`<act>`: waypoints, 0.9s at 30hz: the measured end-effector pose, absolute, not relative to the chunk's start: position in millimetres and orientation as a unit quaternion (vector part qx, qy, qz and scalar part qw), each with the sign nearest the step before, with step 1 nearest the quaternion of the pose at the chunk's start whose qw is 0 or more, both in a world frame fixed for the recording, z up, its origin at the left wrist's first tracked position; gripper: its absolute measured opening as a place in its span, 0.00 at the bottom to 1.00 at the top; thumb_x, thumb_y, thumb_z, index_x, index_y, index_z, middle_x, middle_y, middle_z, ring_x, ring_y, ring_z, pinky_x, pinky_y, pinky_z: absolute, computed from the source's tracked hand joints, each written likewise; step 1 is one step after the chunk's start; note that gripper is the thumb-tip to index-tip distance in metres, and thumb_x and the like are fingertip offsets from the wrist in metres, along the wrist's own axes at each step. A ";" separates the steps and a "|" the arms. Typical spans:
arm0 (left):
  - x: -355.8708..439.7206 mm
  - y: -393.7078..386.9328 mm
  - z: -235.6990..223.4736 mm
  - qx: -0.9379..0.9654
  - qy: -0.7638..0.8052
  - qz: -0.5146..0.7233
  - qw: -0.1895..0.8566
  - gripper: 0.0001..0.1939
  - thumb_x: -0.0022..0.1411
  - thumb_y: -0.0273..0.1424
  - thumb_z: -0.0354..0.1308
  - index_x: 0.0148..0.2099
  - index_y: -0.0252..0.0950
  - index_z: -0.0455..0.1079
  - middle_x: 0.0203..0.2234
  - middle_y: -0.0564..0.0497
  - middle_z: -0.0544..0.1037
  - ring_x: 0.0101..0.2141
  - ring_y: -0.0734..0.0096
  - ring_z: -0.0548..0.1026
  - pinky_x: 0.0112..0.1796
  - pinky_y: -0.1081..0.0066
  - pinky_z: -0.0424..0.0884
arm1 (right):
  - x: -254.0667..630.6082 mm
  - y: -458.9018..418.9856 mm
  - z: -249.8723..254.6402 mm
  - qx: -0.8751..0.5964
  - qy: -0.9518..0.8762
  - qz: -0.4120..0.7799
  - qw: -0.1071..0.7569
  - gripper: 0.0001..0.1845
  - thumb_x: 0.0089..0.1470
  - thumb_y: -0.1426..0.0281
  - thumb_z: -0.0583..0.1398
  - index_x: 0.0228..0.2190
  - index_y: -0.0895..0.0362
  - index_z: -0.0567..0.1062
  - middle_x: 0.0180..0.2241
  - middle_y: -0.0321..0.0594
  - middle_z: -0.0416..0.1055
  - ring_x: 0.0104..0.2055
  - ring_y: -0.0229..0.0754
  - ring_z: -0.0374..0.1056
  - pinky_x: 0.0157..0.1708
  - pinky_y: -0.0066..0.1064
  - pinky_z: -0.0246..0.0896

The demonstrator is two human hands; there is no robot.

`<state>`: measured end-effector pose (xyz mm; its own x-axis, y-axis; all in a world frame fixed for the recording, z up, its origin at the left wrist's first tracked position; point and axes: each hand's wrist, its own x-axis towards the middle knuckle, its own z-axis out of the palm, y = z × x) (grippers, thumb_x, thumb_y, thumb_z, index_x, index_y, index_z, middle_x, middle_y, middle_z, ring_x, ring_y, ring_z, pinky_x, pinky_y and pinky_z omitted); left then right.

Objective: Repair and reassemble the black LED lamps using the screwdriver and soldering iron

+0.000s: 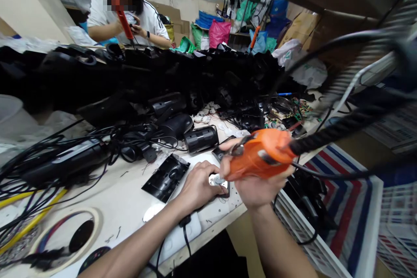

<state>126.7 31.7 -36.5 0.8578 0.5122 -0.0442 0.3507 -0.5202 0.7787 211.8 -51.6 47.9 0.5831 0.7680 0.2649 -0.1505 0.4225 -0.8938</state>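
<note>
The right hand (257,184) is gripping an orange driver (260,158) fully closed, tip down on a small part (217,180) at the worktop's (124,200) near edge; the left hand (198,186) is pressing fingers together on that part. Keep the driver upright and the part pinned flat. Black housings (163,82) and cables (42,160) are crowding the far side, where another person (130,17) is working.

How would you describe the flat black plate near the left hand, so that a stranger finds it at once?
Start at the white worktable and find the person's left hand, which presses a small part. Just left of it lies the flat black plate, angled, with a round hole. Unlike the rounded black housings behind it, it lies flat and thin.
</note>
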 end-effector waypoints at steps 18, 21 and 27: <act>127.1 33.4 -33.2 0.872 0.247 0.067 0.417 0.12 0.46 0.34 0.71 0.34 0.40 0.75 0.33 0.52 0.74 0.41 0.61 0.70 0.40 0.68 0.63 | 216.1 -57.7 27.0 -0.405 -0.366 0.298 0.783 0.37 0.48 0.35 0.52 0.32 0.57 0.74 0.14 0.34 0.64 0.14 0.41 0.61 0.15 0.33 0.60; 126.9 33.3 -32.2 0.870 0.247 0.068 0.422 0.12 0.45 0.34 0.72 0.34 0.40 0.75 0.33 0.52 0.74 0.41 0.60 0.70 0.40 0.68 0.63 | 215.4 -58.4 27.9 -0.418 -0.358 0.272 0.790 0.37 0.46 0.34 0.53 0.32 0.56 0.73 0.16 0.34 0.66 0.13 0.41 0.60 0.14 0.33 0.59; 127.1 33.0 -30.5 0.867 0.252 0.065 0.425 0.13 0.45 0.33 0.72 0.35 0.40 0.76 0.34 0.52 0.74 0.41 0.59 0.70 0.41 0.67 0.62 | 215.7 -60.4 28.1 -0.435 -0.350 0.283 0.780 0.40 0.41 0.31 0.53 0.30 0.56 0.73 0.13 0.33 0.63 0.15 0.43 0.62 0.16 0.36 0.62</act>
<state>127.1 33.0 -30.5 0.8649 0.4919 -0.1004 0.3807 -0.5122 0.7699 215.7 -60.4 28.1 0.5937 0.7467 0.3000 -0.1375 0.4614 -0.8765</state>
